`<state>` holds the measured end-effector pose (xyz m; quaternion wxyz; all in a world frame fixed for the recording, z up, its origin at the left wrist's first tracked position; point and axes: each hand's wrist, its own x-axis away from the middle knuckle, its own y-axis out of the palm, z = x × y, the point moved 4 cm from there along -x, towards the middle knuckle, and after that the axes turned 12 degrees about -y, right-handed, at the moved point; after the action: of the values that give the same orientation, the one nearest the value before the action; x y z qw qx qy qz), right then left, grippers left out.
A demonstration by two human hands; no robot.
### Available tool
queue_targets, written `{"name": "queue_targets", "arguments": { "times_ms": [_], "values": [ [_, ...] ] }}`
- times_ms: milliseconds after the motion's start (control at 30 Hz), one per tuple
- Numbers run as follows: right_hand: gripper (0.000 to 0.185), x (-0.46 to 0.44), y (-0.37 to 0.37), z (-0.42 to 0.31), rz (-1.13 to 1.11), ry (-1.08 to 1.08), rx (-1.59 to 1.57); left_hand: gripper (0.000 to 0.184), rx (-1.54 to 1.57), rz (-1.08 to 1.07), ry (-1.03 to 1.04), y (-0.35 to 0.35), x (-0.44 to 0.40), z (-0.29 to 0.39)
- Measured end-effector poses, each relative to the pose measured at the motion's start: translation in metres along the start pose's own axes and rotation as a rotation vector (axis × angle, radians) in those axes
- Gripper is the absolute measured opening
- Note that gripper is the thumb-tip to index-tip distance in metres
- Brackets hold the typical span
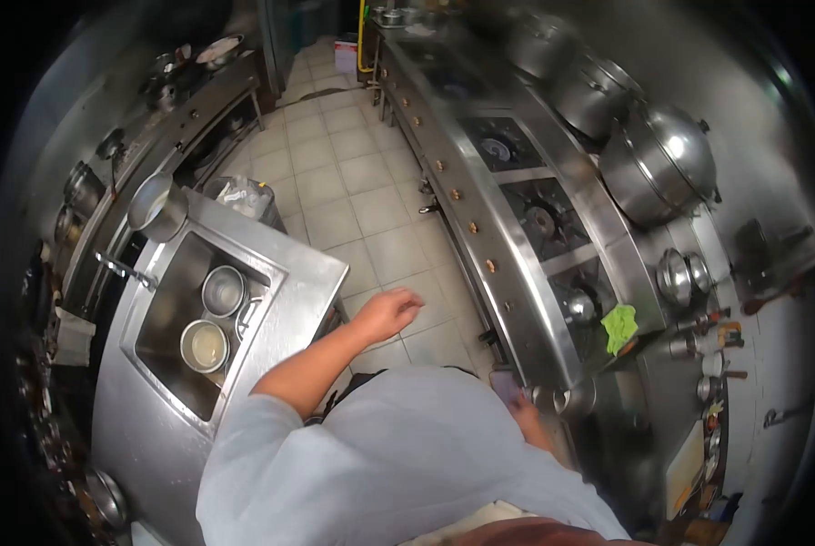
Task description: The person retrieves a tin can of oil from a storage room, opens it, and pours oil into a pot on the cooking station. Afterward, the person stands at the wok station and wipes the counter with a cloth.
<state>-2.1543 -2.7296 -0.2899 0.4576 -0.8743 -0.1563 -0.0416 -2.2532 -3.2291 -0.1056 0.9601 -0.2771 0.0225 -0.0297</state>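
Note:
My left hand (389, 312) is held in front of my body above the tiled floor, beside the corner of the steel sink counter (307, 282). Its fingers are loosely curled together, with nothing visible in them. Low at my right side, my right hand (528, 420) is partly hidden by my shirt. It grips a flat purplish-grey object (506, 387) that looks like a phone, near the front of the stove range (517, 318).
Two metal pots (205, 346) stand in the sink (176, 387), and another pot (157, 207) sits at its far corner. A lined bin (244, 202) is behind the counter. A green cloth (618, 328) and a large domed steamer pot (658, 164) are on the range. A tiled aisle (362, 173) runs between.

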Motion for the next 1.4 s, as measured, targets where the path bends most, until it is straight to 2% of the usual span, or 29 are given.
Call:
{"name": "queue_targets", "arguments": {
  "times_ms": [33,100,200,233,333,367,433,500,567,633,667,733,800,867,933,1000,1067,1167,1267,1333,1400],
  "values": [
    [0.031,-0.027,-0.010,0.009,0.086,0.129,-0.160,0.019,-0.055,-0.096,0.091,-0.020,-0.069,0.012],
    [0.028,-0.054,-0.040,-0.025,0.153,0.376,-0.328,0.021,-0.143,-0.121,0.144,-0.034,-0.138,0.014],
    [0.028,-0.153,-0.069,-0.051,0.157,0.266,-0.148,0.023,-0.112,-0.066,0.079,-0.053,-0.217,-0.025],
    [0.028,-0.201,-0.070,-0.041,0.212,0.084,-0.119,0.023,-0.122,-0.050,0.013,-0.057,-0.232,-0.044],
    [0.030,-0.362,-0.107,-0.125,0.194,-0.157,-0.144,0.025,-0.145,0.015,-0.188,-0.085,-0.257,-0.107],
    [0.032,-0.417,-0.118,-0.164,0.120,-0.142,-0.174,0.025,-0.143,0.041,-0.269,-0.092,-0.255,-0.124],
    [0.033,-0.520,-0.130,-0.239,0.032,-0.349,-0.218,0.025,-0.021,0.099,-0.409,-0.104,-0.249,-0.161],
    [0.034,-0.616,-0.119,-0.299,-0.164,-0.430,-0.240,0.026,0.057,0.163,-0.560,-0.120,-0.241,-0.185],
    [0.033,-0.677,-0.117,-0.377,-0.320,-0.540,-0.305,0.028,0.171,0.292,-0.690,-0.134,-0.229,-0.201],
    [0.033,-0.738,-0.102,-0.461,-0.463,-0.607,-0.384,0.031,0.153,0.321,-0.819,-0.153,-0.231,-0.205],
    [0.033,-0.768,-0.082,-0.488,-0.549,-0.615,-0.425,0.031,0.032,0.351,-0.775,-0.166,-0.230,-0.209],
    [0.033,-0.852,-0.031,-0.517,-0.611,-0.610,-0.463,0.030,0.113,0.373,-0.807,-0.193,-0.243,-0.227],
    [0.035,-0.909,0.013,-0.535,-0.627,-0.684,-0.366,0.028,0.092,0.421,-0.802,-0.228,-0.266,-0.255],
    [0.032,-0.951,0.057,-0.530,-0.522,-0.904,0.054,0.027,0.071,0.468,-0.782,-0.274,-0.287,-0.282],
    [0.034,-0.975,0.088,-0.499,-0.660,-0.994,0.490,0.027,0.008,0.504,-0.734,-0.314,-0.311,-0.305],
    [0.033,-1.002,0.114,-0.478,-0.856,-0.950,0.703,0.027,-0.032,0.530,-0.691,-0.364,-0.345,-0.331],
    [0.032,-1.033,0.133,-0.466,-1.004,-0.755,0.710,0.028,-0.041,0.547,-0.645,-0.418,-0.382,-0.349],
    [0.031,-1.084,0.160,-0.478,-1.065,-0.503,0.622,0.029,-0.008,0.552,-0.669,-0.488,-0.436,-0.378],
    [0.030,-1.148,0.193,-0.513,-1.103,-0.433,0.610,0.031,0.009,0.567,-0.735,-0.523,-0.474,-0.455],
    [0.030,-1.199,0.220,-0.541,-1.128,-0.461,0.637,0.034,0.015,0.569,-0.886,-0.519,-0.473,-0.528],
    [0.029,-1.260,0.245,-0.577,-1.136,-0.519,0.662,0.034,0.049,0.542,-1.205,-0.504,-0.442,-0.588]
  ]
}}
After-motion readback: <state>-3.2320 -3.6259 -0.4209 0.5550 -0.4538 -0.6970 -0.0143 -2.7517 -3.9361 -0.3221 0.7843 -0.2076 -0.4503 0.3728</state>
